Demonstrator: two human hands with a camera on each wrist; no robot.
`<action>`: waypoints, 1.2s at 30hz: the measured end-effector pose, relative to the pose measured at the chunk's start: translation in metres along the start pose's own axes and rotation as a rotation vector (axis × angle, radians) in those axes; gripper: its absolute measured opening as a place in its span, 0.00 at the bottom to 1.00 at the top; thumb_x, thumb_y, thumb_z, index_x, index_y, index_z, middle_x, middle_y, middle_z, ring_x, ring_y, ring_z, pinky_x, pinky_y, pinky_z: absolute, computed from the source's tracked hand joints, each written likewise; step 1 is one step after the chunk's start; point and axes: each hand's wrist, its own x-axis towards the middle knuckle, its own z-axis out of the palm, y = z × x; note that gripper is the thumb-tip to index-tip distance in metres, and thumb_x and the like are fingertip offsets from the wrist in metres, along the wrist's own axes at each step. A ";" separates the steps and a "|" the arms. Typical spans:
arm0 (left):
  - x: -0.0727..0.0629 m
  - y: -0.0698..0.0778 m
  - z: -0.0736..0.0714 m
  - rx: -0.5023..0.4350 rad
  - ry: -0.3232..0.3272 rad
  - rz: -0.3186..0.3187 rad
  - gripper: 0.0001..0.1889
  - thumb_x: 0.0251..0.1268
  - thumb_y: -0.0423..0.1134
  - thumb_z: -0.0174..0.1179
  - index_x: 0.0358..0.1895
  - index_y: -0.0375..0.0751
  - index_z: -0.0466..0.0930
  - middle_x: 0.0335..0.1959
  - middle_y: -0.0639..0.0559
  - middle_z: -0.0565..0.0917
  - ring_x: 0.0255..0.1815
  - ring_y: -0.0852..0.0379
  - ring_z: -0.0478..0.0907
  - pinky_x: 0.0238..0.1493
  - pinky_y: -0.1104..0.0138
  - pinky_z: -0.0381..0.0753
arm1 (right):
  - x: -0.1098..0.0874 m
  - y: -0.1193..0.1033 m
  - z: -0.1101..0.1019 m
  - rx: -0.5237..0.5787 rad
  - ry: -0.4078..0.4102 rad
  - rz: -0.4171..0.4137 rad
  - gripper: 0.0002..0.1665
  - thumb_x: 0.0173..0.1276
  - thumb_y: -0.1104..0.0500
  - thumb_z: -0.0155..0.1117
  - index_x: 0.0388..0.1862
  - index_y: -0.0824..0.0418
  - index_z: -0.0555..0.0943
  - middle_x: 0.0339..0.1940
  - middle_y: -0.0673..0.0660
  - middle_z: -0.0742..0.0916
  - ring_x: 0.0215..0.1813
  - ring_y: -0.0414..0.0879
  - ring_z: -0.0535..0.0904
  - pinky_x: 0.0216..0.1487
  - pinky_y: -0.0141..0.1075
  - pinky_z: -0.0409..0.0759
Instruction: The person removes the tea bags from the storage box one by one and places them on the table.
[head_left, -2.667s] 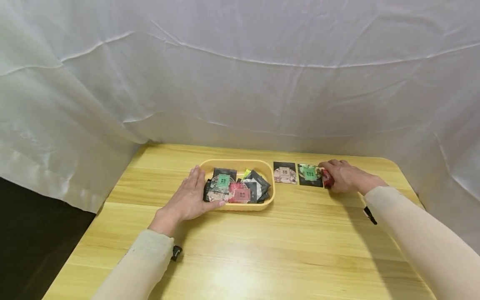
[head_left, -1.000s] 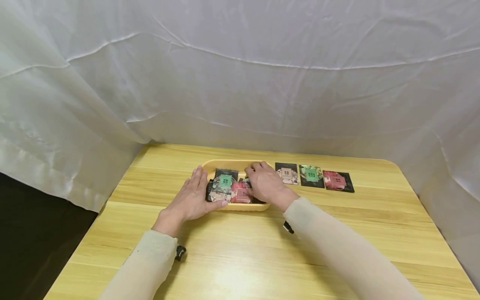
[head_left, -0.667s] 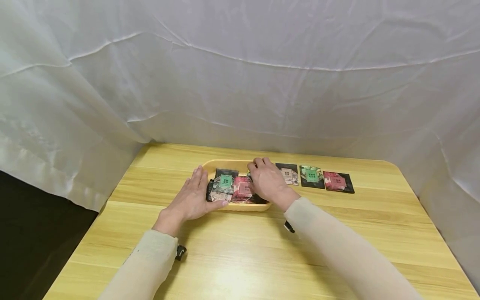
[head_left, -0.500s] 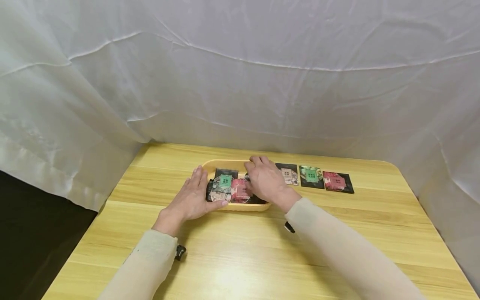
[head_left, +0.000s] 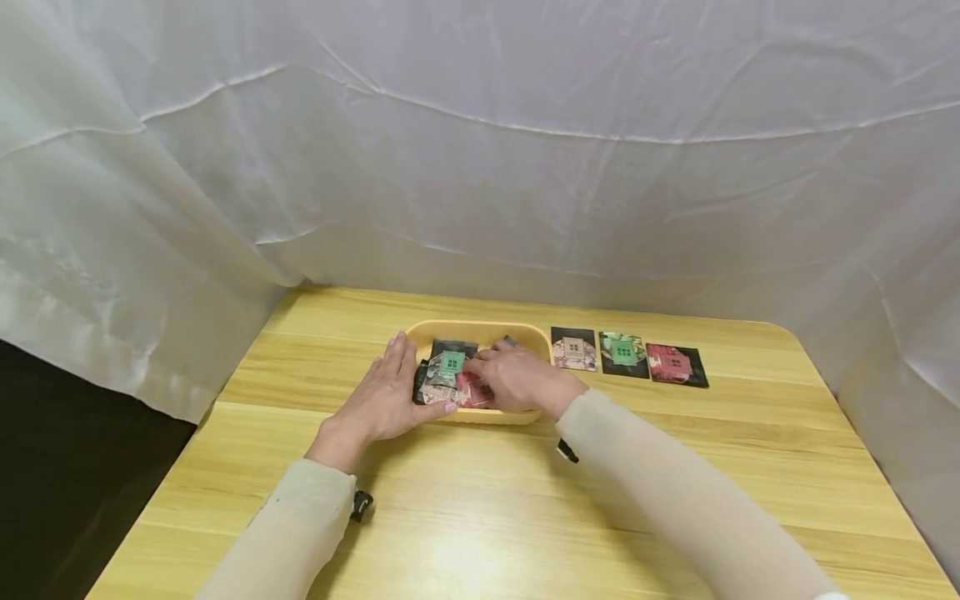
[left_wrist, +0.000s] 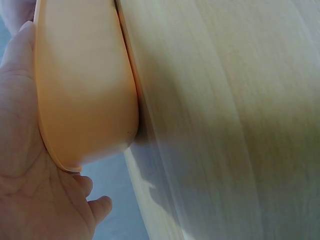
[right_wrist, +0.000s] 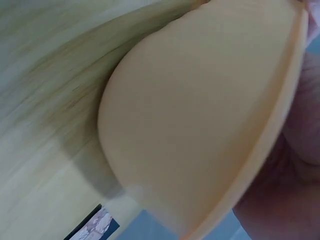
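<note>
A yellow-orange plastic tray (head_left: 495, 417) holds several flat square sachets, among them a black one with a green label (head_left: 452, 362) and a red one (head_left: 472, 392). Along the tray's left end rests my left hand (head_left: 382, 396), fingers extended and thumb on the front rim. My right hand (head_left: 517, 379) reaches into the tray's right half, its fingertips at the red sachet; whether they pinch it is hidden. From the left wrist, the palm (left_wrist: 30, 160) lies against the tray wall (left_wrist: 85, 75). Seen from the right wrist, the tray wall (right_wrist: 190, 115) hides the fingers.
Right of the tray, three sachets lie in a row: one with a beige label (head_left: 573, 350), one with a green label (head_left: 623, 354) and a red one (head_left: 677, 365). They lie on a wooden table (head_left: 480, 500). A pale curtain (head_left: 525, 208) hangs behind it.
My right hand first laid the red sachet at the row's right end, then came back to the tray. There it rummaged at the right side and has now shifted left and forward. My left hand stayed put.
</note>
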 end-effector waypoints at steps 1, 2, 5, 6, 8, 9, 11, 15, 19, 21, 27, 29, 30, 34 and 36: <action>0.000 0.000 0.000 0.000 -0.001 0.001 0.71 0.58 0.86 0.51 0.86 0.32 0.35 0.88 0.38 0.29 0.89 0.42 0.32 0.88 0.48 0.42 | 0.001 0.001 0.001 -0.009 -0.018 0.002 0.37 0.73 0.56 0.71 0.79 0.53 0.72 0.76 0.56 0.79 0.79 0.60 0.70 0.86 0.56 0.57; 0.001 0.000 0.000 0.001 -0.004 -0.001 0.71 0.58 0.86 0.50 0.86 0.33 0.35 0.88 0.39 0.29 0.89 0.42 0.32 0.88 0.48 0.42 | 0.001 0.002 0.001 -0.016 -0.026 0.002 0.37 0.73 0.56 0.71 0.80 0.52 0.72 0.76 0.56 0.79 0.79 0.60 0.69 0.86 0.57 0.57; 0.001 0.000 0.001 0.004 -0.006 -0.002 0.71 0.58 0.87 0.49 0.86 0.33 0.35 0.88 0.39 0.29 0.89 0.42 0.32 0.88 0.49 0.42 | 0.002 0.004 0.002 -0.038 -0.030 0.014 0.39 0.72 0.53 0.73 0.80 0.52 0.71 0.75 0.57 0.80 0.78 0.60 0.70 0.86 0.56 0.58; 0.002 -0.001 0.001 0.003 -0.004 0.000 0.71 0.58 0.87 0.49 0.86 0.32 0.36 0.88 0.38 0.29 0.89 0.42 0.32 0.88 0.48 0.43 | 0.003 0.005 0.003 -0.048 -0.026 0.023 0.40 0.72 0.49 0.73 0.80 0.51 0.71 0.74 0.57 0.81 0.77 0.59 0.71 0.85 0.56 0.60; 0.001 0.000 0.000 0.002 -0.005 -0.001 0.72 0.57 0.88 0.49 0.86 0.32 0.36 0.88 0.38 0.30 0.89 0.42 0.32 0.88 0.48 0.43 | 0.003 0.005 0.002 -0.074 -0.018 0.047 0.41 0.70 0.42 0.74 0.78 0.50 0.72 0.72 0.57 0.82 0.74 0.58 0.73 0.83 0.55 0.65; 0.002 -0.001 0.000 0.003 -0.005 -0.001 0.72 0.57 0.88 0.49 0.86 0.32 0.36 0.88 0.38 0.30 0.89 0.42 0.32 0.88 0.48 0.43 | 0.004 0.005 0.001 -0.088 -0.020 0.064 0.44 0.69 0.40 0.75 0.79 0.50 0.71 0.71 0.57 0.81 0.74 0.57 0.73 0.82 0.55 0.67; 0.002 0.000 0.000 0.005 -0.004 -0.003 0.72 0.56 0.88 0.48 0.86 0.32 0.36 0.88 0.37 0.31 0.89 0.41 0.32 0.88 0.48 0.44 | 0.003 0.005 -0.002 -0.115 -0.032 0.107 0.48 0.66 0.35 0.75 0.79 0.49 0.69 0.71 0.57 0.80 0.74 0.58 0.72 0.80 0.56 0.69; 0.002 0.000 -0.001 0.007 0.000 -0.002 0.72 0.56 0.88 0.49 0.86 0.32 0.37 0.88 0.36 0.32 0.89 0.41 0.33 0.88 0.47 0.44 | 0.003 0.002 -0.006 -0.159 -0.080 0.182 0.57 0.64 0.34 0.76 0.85 0.49 0.62 0.77 0.60 0.76 0.80 0.60 0.67 0.79 0.60 0.69; 0.003 0.000 -0.001 0.005 0.000 -0.003 0.72 0.57 0.87 0.50 0.86 0.33 0.36 0.88 0.36 0.32 0.89 0.41 0.33 0.88 0.47 0.44 | 0.005 -0.002 -0.006 -0.172 -0.094 0.198 0.57 0.65 0.33 0.75 0.86 0.49 0.61 0.80 0.60 0.73 0.81 0.61 0.66 0.79 0.61 0.69; 0.003 0.000 -0.001 0.006 -0.003 -0.008 0.71 0.57 0.87 0.50 0.86 0.34 0.36 0.88 0.37 0.32 0.89 0.42 0.33 0.88 0.48 0.44 | 0.006 -0.003 -0.005 -0.170 -0.086 0.191 0.56 0.66 0.35 0.75 0.86 0.49 0.62 0.80 0.61 0.73 0.80 0.61 0.66 0.78 0.61 0.70; 0.002 0.001 -0.001 0.001 -0.003 0.000 0.71 0.58 0.86 0.51 0.86 0.32 0.37 0.88 0.36 0.32 0.89 0.41 0.33 0.88 0.48 0.43 | 0.008 -0.004 -0.002 -0.154 -0.082 0.179 0.54 0.68 0.40 0.76 0.86 0.50 0.61 0.81 0.61 0.73 0.81 0.62 0.66 0.80 0.61 0.68; 0.001 0.002 -0.001 0.003 0.000 0.003 0.71 0.58 0.86 0.51 0.86 0.31 0.37 0.88 0.36 0.32 0.89 0.40 0.34 0.88 0.48 0.44 | 0.008 -0.003 -0.004 -0.141 -0.070 0.177 0.57 0.65 0.39 0.78 0.87 0.49 0.60 0.81 0.61 0.73 0.81 0.63 0.66 0.79 0.62 0.68; 0.001 0.001 -0.001 0.005 0.004 0.005 0.71 0.59 0.86 0.51 0.86 0.31 0.37 0.88 0.35 0.33 0.89 0.40 0.34 0.88 0.47 0.44 | 0.007 -0.003 -0.005 -0.130 -0.060 0.174 0.59 0.63 0.38 0.79 0.87 0.49 0.60 0.80 0.61 0.73 0.81 0.63 0.66 0.79 0.63 0.68; 0.000 0.000 0.000 0.008 0.005 0.004 0.71 0.59 0.86 0.52 0.86 0.32 0.36 0.88 0.36 0.31 0.89 0.40 0.34 0.88 0.48 0.44 | 0.003 -0.001 -0.012 -0.081 -0.023 0.168 0.62 0.60 0.41 0.82 0.87 0.45 0.59 0.79 0.60 0.74 0.79 0.64 0.68 0.76 0.66 0.70; 0.000 0.000 0.000 0.005 0.006 0.006 0.71 0.59 0.85 0.52 0.86 0.31 0.36 0.88 0.36 0.30 0.89 0.40 0.34 0.88 0.48 0.43 | 0.000 -0.001 -0.016 -0.054 -0.014 0.161 0.61 0.60 0.44 0.82 0.87 0.45 0.59 0.79 0.61 0.74 0.77 0.64 0.69 0.76 0.65 0.70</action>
